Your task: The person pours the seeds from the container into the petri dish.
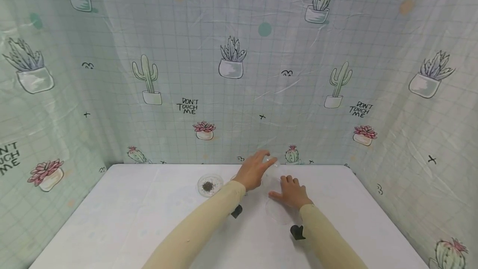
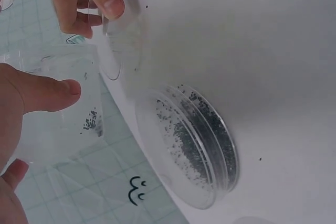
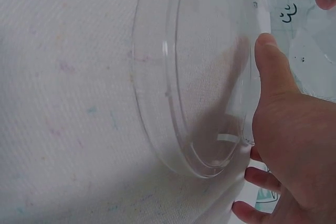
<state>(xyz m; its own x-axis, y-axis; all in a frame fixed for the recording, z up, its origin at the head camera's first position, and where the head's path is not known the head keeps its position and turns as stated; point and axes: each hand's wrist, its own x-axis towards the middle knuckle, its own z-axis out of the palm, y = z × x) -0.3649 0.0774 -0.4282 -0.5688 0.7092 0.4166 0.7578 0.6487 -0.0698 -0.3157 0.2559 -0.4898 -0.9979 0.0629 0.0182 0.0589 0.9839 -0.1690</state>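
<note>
My left hand (image 1: pixel 255 172) grips a tilted clear plastic container (image 2: pixel 55 129), its thumb across the near side. A small cluster of dark grains (image 2: pixel 92 123) lies against one end of the container. My right hand (image 1: pixel 293 192) is lower and to the right, its thumb and fingers around the edge of a clear petri dish (image 2: pixel 125 51). A second clear dish (image 3: pixel 157 66) lies on the table by the right wrist. Left of the left hand stands a round dish of dark grains (image 1: pixel 208 186); in the left wrist view a grain-filled dish (image 2: pixel 226 150) shows large.
The white-covered table (image 1: pixel 149 215) meets a patterned curtain (image 1: pixel 239 90) at the back and both sides. A few loose grains dot the cloth near the dishes. Dark heart-shaped pieces (image 1: pixel 297 232) show beside the wrists.
</note>
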